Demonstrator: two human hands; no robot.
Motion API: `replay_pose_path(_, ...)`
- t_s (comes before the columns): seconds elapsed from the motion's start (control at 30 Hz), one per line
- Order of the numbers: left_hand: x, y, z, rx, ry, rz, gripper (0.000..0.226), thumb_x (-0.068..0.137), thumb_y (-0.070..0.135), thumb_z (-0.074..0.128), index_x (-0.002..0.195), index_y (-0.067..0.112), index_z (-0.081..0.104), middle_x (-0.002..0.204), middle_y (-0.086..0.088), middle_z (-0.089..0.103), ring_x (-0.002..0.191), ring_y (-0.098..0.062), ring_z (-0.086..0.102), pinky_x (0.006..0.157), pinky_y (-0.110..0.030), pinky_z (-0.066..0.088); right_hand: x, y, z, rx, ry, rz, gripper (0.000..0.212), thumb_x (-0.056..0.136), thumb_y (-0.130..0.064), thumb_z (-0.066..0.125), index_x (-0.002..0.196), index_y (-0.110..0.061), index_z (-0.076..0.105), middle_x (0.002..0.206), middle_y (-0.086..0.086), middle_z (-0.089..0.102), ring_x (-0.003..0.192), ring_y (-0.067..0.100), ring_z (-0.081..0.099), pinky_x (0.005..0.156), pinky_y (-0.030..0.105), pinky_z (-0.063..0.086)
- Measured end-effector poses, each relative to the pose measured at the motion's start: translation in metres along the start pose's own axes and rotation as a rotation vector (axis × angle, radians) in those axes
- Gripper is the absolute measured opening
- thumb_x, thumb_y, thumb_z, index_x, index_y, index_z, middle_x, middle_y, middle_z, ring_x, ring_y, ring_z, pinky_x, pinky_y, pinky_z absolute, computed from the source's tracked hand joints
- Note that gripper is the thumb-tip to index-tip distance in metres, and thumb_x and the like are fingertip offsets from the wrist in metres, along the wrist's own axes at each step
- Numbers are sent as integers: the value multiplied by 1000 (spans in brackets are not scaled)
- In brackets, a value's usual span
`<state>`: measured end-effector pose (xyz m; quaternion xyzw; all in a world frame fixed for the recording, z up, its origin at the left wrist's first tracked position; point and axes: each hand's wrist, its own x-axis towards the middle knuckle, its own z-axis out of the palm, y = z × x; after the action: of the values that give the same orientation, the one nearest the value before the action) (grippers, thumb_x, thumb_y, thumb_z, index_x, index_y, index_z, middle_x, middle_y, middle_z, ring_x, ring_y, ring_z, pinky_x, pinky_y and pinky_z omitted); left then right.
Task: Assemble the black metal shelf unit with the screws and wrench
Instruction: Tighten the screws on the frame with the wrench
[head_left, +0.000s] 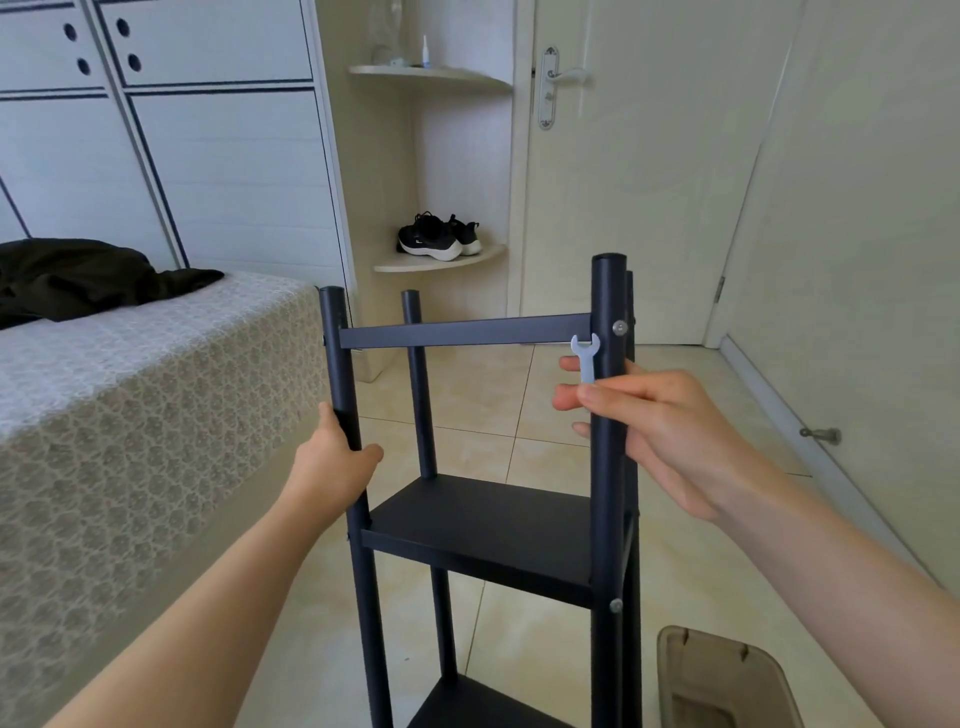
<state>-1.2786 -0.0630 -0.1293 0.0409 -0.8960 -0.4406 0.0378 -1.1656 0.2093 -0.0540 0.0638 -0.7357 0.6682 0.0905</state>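
The black metal shelf unit (483, 525) stands upright on the tiled floor in front of me, with one shelf panel mounted and another lower down. A black crossbar (462, 331) joins the near left post and the near right post (609, 467) close to their tops. A silver screw (619, 327) sits in the right post at the crossbar's end. My left hand (332, 457) grips the near left post below the crossbar. My right hand (660, 426) pinches a small silver wrench (586, 356), held upright just left of the right post.
A bed (130, 415) with a patterned cover and dark clothing lies at the left. A corner shelf holds black shoes (439, 236). A closed door (623, 156) is behind. A brown bin (722, 675) stands on the floor at lower right.
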Motion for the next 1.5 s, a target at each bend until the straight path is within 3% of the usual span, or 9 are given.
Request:
replay_pose_path(0.23,-4,4,-2,75,-52,43,63,94,19,63,148,9,32,133,-15,56,84,-17,54,61,-24,39,5,2,5,-33,94,10,16,92,-23,66,87,-26,81,100,-31,70,124,5,52,114,50,35)
replay_pose_path(0.37,-14,16,1,187,-95,5,62,95,20,60,149,6,32,102,-4,55,72,-10,49,56,-22,41,7,0,8,13,82,2,16,91,-27,65,89,-30,81,102,-33,68,126,6,53,112,55,34)
replay_pose_path(0.43,-24,26,4,231,-158,24,66,95,23,60,152,9,31,119,-10,59,80,-14,58,61,-24,46,9,0,13,39,78,-13,17,92,-26,64,90,-32,80,103,-30,69,121,5,58,111,55,37)
replay_pose_path(0.57,-50,49,14,1,-396,128,61,94,27,66,150,19,41,143,1,55,121,-15,57,95,-26,48,12,1,20,49,53,-33,17,92,-28,63,95,-34,79,112,-22,70,122,6,57,108,50,43)
replay_pose_path(0.77,-78,65,20,-330,-829,170,41,90,28,73,126,38,56,120,14,70,112,-3,66,99,-28,54,19,-1,23,-44,-28,-64,19,95,-34,60,106,-35,76,111,-34,65,108,-20,53,100,25,41)
replay_pose_path(1.0,-96,69,33,-422,-620,247,21,100,25,61,120,26,54,101,-1,75,92,-16,75,90,-40,59,19,1,38,-5,11,-132,19,96,-27,59,100,-31,78,110,-18,71,113,-1,61,105,37,46)
replay_pose_path(1.23,-93,66,33,-448,-678,278,20,100,22,59,120,23,54,96,-3,74,93,-19,75,80,-30,58,13,0,43,-81,131,-206,18,95,-25,61,99,-30,77,104,-17,73,107,-1,63,103,35,49)
replay_pose_path(1.37,-92,67,32,-503,-724,259,22,100,21,60,121,22,55,97,-7,72,94,-24,74,75,-25,56,12,-4,42,-76,127,-230,16,94,-23,63,98,-27,78,103,-23,72,107,-4,62,99,25,50)
replay_pose_path(1.5,-94,68,31,-565,-782,245,28,99,20,62,125,23,53,94,-5,71,94,-28,73,81,-39,60,11,-6,43,-65,117,-235,15,92,-25,65,101,-24,78,104,-21,72,106,-5,62,90,14,49)
